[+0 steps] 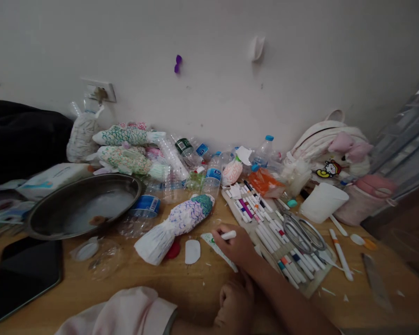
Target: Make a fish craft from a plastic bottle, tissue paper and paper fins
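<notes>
My right hand (235, 244) grips a white marker (228, 235) over a narrow white paper piece (218, 249) with green marks. Below it, my left hand (232, 302) rests on the table with its fingers curled; whatever they hold, if anything, is hidden. To the left of the paper lie a small white cut-out (192, 252) and a fish model (176, 228), painted with purple scales and a green head. A red disc (173, 250) shows partly beneath the fish's tail. Right of my hands, an open marker case (265, 235) holds several markers, with scissors (302, 235) on top.
A metal basin (84, 204) with whitish contents and a black tablet (26, 274) occupy the left side. Plastic bottles (212, 174) and more painted fish (129, 136) crowd the back. At right stand a white cup (324, 203), a backpack (330, 144) and a ruler (376, 281).
</notes>
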`<move>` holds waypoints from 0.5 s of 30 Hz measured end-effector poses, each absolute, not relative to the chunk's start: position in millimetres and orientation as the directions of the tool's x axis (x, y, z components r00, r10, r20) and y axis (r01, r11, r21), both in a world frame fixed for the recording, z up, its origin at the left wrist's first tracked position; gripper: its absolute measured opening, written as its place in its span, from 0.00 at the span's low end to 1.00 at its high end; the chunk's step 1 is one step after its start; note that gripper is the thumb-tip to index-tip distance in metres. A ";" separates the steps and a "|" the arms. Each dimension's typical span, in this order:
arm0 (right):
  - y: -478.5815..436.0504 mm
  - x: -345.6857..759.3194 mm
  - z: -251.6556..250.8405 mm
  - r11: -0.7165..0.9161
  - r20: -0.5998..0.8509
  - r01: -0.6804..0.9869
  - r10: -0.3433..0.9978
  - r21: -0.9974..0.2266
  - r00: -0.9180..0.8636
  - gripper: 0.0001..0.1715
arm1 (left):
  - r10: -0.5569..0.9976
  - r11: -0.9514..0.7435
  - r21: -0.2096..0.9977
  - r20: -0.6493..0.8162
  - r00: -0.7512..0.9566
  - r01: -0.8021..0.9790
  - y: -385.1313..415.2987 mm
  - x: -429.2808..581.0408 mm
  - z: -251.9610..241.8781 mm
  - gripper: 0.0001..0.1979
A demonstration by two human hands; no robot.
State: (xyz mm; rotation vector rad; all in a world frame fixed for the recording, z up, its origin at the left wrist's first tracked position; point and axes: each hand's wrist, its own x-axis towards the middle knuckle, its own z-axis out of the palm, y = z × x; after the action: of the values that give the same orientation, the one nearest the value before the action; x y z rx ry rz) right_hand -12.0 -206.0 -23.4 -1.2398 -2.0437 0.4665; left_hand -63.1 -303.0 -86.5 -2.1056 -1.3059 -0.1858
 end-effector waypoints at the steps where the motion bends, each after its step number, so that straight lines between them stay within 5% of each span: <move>1: -206.0 -11.6 -23.2 0.477 0.380 0.629 0.877 -0.614 -0.294 0.17 | 0.754 -0.289 -0.449 0.437 0.490 0.846 -303.4 -63.1 -86.0 0.12; 15: -206.3 -9.3 -22.2 0.463 0.352 0.690 0.883 -0.556 -0.310 0.20 | 0.731 -0.284 -0.426 0.484 0.481 0.859 -302.8 -62.8 -93.9 0.14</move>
State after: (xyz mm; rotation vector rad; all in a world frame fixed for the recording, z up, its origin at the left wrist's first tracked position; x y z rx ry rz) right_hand -9.3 -206.3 -22.2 -1.3032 -2.0922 0.4027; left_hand -62.8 -302.8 -93.9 -2.0808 -1.3079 -0.2543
